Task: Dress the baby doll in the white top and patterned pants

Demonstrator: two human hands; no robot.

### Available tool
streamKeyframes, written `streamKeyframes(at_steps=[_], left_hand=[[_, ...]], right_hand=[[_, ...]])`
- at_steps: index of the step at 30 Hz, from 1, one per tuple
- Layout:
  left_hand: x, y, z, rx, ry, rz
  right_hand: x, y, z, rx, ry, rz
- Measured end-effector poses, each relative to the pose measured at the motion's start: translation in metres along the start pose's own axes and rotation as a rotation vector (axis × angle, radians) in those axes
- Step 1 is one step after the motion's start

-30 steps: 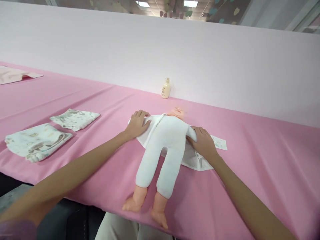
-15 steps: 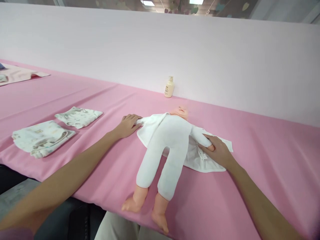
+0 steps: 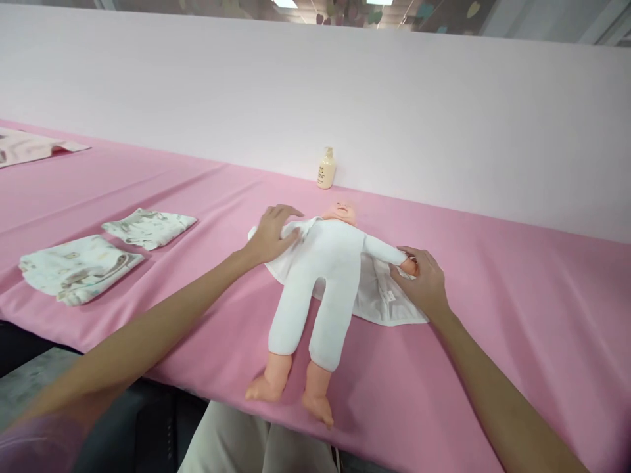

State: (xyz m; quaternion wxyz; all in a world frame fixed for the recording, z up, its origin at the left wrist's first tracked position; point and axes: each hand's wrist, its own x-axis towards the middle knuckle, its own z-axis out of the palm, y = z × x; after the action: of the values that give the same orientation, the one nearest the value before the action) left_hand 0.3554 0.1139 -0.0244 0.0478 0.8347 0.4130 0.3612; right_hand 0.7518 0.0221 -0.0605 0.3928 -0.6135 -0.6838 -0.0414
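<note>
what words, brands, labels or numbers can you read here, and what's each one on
None can be read.
Pump bottle by the wall: dark print on its front, too small to read.
White shirt under the doll: a small pale tag, too blurred to read.
Two folded cloths: printed patterns, no words I can make out.
</note>
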Motion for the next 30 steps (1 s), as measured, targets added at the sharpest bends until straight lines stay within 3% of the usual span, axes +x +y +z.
streamKeyframes(at_steps=[2, 5, 9, 11, 14, 17, 20, 25, 30], left_hand=[[0.025, 0.042, 0.014, -0.042, -0.075, 0.144], [0.064, 0.098, 0.048, -0.064, -0.298, 0.376], [0.101, 0.135, 0.098, 0.0, -0.56, 0.442], [0.106, 0.139, 0.114, 0.01, -0.581, 0.413], [0.101, 0.136, 0.124, 0.008, -0.468, 0.396], [0.093, 0.133, 0.122, -0.04, -0.349, 0.383], [0.091, 0.132, 0.121, -0.102, -0.282, 0.345], [0.09, 0.133, 0.122, -0.187, -0.263, 0.31], [0.087, 0.136, 0.118, -0.197, -0.282, 0.291]], right_hand=[[0.0, -0.001, -0.002, 0.003, 0.018, -0.005], [0.0, -0.003, -0.006, 0.001, 0.056, -0.009], [0.001, -0.007, -0.013, 0.035, 0.133, -0.004], [0.001, -0.007, -0.013, 0.104, 0.197, 0.044], [-0.001, -0.005, -0.008, 0.238, 0.233, 0.216], [-0.002, -0.003, 0.001, 0.226, 0.079, 0.313], [0.002, -0.004, 0.013, 0.104, -0.096, 0.238], [0.021, -0.006, 0.025, -0.103, -0.382, 0.163], [0.032, -0.003, 0.029, -0.22, -0.482, 0.169]])
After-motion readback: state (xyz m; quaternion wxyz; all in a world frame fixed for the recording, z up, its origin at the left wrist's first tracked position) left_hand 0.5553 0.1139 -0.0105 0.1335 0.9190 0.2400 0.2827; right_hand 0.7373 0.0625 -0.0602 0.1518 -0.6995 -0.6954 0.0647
